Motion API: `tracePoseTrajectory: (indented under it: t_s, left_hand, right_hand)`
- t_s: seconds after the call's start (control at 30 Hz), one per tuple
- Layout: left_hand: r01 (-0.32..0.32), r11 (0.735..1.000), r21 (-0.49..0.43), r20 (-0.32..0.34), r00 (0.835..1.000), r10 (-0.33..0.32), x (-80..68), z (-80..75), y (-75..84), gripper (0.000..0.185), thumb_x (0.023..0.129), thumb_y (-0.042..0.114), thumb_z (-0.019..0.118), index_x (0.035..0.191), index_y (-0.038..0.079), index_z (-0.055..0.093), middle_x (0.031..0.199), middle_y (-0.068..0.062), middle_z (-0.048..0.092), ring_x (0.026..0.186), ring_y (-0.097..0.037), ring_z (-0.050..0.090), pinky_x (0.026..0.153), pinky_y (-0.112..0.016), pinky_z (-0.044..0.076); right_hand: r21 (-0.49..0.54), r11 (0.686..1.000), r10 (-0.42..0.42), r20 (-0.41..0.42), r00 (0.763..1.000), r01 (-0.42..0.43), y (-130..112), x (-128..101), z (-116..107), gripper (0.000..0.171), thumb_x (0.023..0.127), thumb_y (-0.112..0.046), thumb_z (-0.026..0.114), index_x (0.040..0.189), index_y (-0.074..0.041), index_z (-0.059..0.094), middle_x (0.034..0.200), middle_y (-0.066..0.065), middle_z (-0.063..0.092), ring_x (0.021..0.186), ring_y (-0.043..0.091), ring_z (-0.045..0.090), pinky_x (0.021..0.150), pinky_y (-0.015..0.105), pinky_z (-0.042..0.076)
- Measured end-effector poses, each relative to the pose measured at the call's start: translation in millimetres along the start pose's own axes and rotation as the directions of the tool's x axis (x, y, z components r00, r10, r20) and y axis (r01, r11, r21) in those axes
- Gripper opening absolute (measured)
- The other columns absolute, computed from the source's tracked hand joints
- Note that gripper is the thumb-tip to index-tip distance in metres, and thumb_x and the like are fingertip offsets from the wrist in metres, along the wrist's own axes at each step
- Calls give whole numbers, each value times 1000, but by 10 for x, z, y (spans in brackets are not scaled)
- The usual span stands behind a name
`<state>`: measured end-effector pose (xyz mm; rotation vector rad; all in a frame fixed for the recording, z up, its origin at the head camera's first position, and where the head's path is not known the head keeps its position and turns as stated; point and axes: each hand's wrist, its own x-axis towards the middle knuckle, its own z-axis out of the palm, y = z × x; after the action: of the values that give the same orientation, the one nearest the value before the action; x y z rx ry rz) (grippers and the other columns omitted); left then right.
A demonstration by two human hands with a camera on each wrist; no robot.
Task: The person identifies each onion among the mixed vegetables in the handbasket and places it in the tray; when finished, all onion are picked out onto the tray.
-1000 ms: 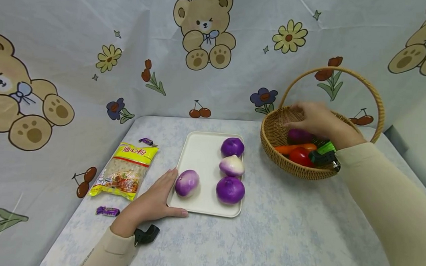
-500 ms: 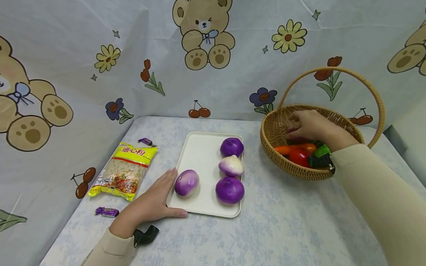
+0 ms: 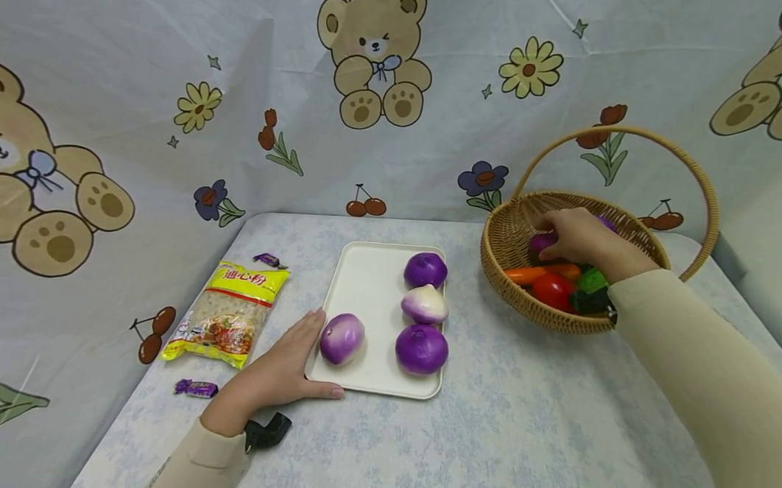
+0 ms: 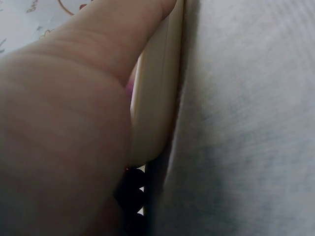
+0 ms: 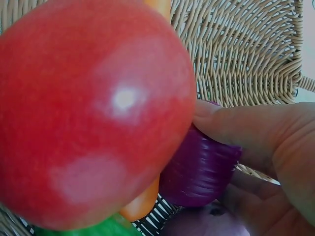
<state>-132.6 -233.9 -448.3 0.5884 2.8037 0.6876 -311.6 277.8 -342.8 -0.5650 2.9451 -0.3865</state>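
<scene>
My left hand (image 3: 286, 364) rests at the near-left corner of a white tray (image 3: 369, 280), fingers along its left side and thumb along its front edge. On the tray sit a pale purple onion (image 3: 342, 339) at the left, and two deep purple onions (image 3: 421, 349) with a white-and-purple one (image 3: 425, 305) between them at the right. My right hand (image 3: 580, 239) is inside a wicker basket (image 3: 508, 221) and grips a purple onion (image 5: 199, 169), thumb across its top. Its fingers are partly hidden behind the onion.
In the basket also lie a carrot (image 3: 529, 275), a red tomato (image 3: 553, 291), something green (image 3: 591, 280) and another purple piece (image 3: 606, 222). The basket's tall handle (image 3: 708, 194) arches over the right forearm. A yellow pasta bag (image 3: 228, 313) and two purple-wrapped candies (image 3: 195, 388) lie left.
My right hand has gone down into the basket and taken hold of a purple onion. The basket's handle has swung slightly right. The left hand stays put.
</scene>
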Motion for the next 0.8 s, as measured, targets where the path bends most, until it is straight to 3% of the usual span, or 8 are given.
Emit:
tracePoseTrajectory:
  t_s: [0.3, 0.8]
  left_hand:
    - [0, 1000, 0, -1, 1000, 0, 5, 16, -14, 143, 72, 82, 79, 167, -2, 13, 173, -19, 12, 158, -35, 9, 124, -54, 16]
    - [4, 1000, -1, -3, 1000, -4, 4, 8, -7, 143, 71, 82, 79, 167, -1, 13, 173, -18, 11, 159, -34, 8, 124, -54, 16]
  right_hand:
    - [0, 1000, -32, -19, 999, 32, 18, -48, 4, 41, 88, -8, 85, 124, 8, 71, 113, 26, 71, 106, 42, 64, 93, 61, 52]
    - [71, 995, -57, -82, 995, 63, -91, -64, -112, 39, 93, -15, 84, 126, 3, 73, 118, 25, 70, 105, 40, 65, 92, 60, 53]
